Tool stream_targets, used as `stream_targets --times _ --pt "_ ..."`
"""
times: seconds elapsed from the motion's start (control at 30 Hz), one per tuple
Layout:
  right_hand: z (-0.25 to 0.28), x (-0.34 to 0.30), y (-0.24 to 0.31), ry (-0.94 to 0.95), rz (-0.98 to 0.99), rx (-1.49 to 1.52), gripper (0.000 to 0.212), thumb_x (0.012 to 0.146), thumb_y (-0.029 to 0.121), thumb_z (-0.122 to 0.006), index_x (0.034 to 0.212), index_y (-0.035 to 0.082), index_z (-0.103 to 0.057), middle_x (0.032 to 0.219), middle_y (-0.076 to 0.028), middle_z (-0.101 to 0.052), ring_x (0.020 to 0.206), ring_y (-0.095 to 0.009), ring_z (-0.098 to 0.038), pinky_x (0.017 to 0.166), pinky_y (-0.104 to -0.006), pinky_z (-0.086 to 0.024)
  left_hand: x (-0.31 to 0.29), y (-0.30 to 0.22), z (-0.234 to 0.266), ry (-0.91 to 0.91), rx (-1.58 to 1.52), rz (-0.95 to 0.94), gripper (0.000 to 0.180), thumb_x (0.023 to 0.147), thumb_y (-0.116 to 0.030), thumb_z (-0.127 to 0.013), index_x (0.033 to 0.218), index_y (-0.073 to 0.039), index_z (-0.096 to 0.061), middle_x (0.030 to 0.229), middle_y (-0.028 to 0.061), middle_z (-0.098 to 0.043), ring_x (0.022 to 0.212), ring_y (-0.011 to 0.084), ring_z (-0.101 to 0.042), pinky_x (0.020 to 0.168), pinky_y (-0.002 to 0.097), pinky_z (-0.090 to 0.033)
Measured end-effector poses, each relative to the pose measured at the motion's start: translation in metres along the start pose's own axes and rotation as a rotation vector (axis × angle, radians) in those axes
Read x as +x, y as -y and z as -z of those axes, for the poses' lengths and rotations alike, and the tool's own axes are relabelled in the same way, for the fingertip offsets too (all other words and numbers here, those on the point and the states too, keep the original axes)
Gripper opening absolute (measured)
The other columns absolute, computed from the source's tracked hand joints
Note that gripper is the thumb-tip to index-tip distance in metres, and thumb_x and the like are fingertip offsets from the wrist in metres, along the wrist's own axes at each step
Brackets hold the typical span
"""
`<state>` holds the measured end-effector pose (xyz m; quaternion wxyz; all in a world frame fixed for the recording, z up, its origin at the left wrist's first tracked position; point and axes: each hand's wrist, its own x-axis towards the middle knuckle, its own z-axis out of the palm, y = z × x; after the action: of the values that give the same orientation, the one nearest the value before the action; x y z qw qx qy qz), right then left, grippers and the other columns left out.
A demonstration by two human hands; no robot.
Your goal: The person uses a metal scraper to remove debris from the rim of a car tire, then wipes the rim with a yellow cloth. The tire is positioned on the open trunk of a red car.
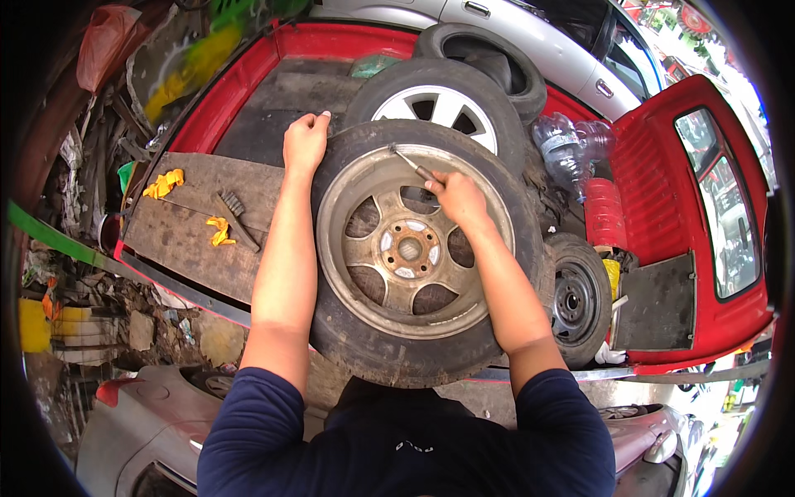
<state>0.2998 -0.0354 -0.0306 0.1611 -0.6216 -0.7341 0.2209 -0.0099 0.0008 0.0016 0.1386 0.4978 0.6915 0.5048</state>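
Observation:
A worn tyre on a dirty alloy wheel (379,203) stands tilted in front of me, brownish rust around its hub. In my right hand (458,199), over the wheel's upper right, is a slim hand tool (411,162) with a dark handle and a thin pale shaft. Its dark, tuft-like tip meets the upper rim lip. My left hand (306,142) is closed beside the tyre's upper left edge; whatever its curled fingers hold, if anything, is hidden. Left of that arm, a dark-bristled brush (238,221) lies on a wooden board (195,195).
Behind lie another wheel with a silver rim (439,108) and a bare tyre (522,74). At right are a dark steel wheel (571,298), clear plastic bottles (563,149) and a red pickup cab (662,199). Yellow scraps (164,184) rest on the board; rubble (141,331) lies left.

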Motion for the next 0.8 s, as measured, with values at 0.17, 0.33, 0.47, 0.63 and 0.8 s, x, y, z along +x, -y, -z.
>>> stream_targets --times 0.17,0.33,0.47,0.63,0.8 --pt "0.014 -0.004 0.005 -0.117 -0.184 -0.036 0.039 0.097 0.044 -0.065 0.129 0.023 -0.072 0.113 -0.017 -0.074 0.106 -0.034 -0.072 0.093 -0.0471 -0.055 0.002 0.001 0.002 -0.008 -0.012 0.025 0.043 0.095 -0.039 -0.066 0.077 0.001 -0.07 0.061 0.0072 -0.062 0.06 0.0151 -0.058 0.063 0.0333 -0.045" --pt "0.007 -0.006 0.01 0.061 -0.014 0.011 0.037 0.098 0.044 -0.064 0.128 0.023 -0.073 0.111 -0.018 -0.074 0.108 -0.035 -0.07 0.094 -0.0477 -0.054 0.002 0.0 0.0 0.036 -0.009 0.07 0.046 0.092 -0.043 -0.064 0.081 0.002 -0.068 0.074 0.0182 -0.066 0.071 0.0297 -0.062 0.074 0.0404 -0.049" --pt "0.006 -0.001 -0.001 -0.026 -0.083 0.025 0.038 0.1 0.043 -0.062 0.13 0.022 -0.071 0.116 -0.019 -0.073 0.111 -0.036 -0.069 0.095 -0.0483 -0.053 0.001 -0.002 0.006 0.032 -0.024 0.07 0.046 0.092 -0.043 -0.065 0.081 0.002 -0.068 0.073 0.0175 -0.066 0.071 0.0277 -0.062 0.073 0.0396 -0.049" --pt "0.002 0.002 -0.006 0.047 -0.056 0.015 0.037 0.102 0.041 -0.058 0.131 0.021 -0.069 0.116 -0.02 -0.072 0.112 -0.036 -0.068 0.096 -0.0488 -0.052 -0.002 -0.005 0.004 0.044 -0.042 0.063 0.045 0.093 -0.042 -0.065 0.081 0.002 -0.07 0.072 0.0158 -0.067 0.07 0.0241 -0.063 0.072 0.0388 -0.049" --pt "0.002 0.002 -0.008 0.015 -0.027 0.085 0.038 0.104 0.039 -0.056 0.131 0.015 -0.07 0.118 -0.023 -0.071 0.115 -0.039 -0.066 0.1 -0.0482 -0.05 0.001 -0.003 0.008 0.046 -0.069 0.104 0.045 0.093 -0.041 -0.065 0.081 0.002 -0.071 0.069 0.0148 -0.067 0.068 0.023 -0.063 0.071 0.0381 -0.049"
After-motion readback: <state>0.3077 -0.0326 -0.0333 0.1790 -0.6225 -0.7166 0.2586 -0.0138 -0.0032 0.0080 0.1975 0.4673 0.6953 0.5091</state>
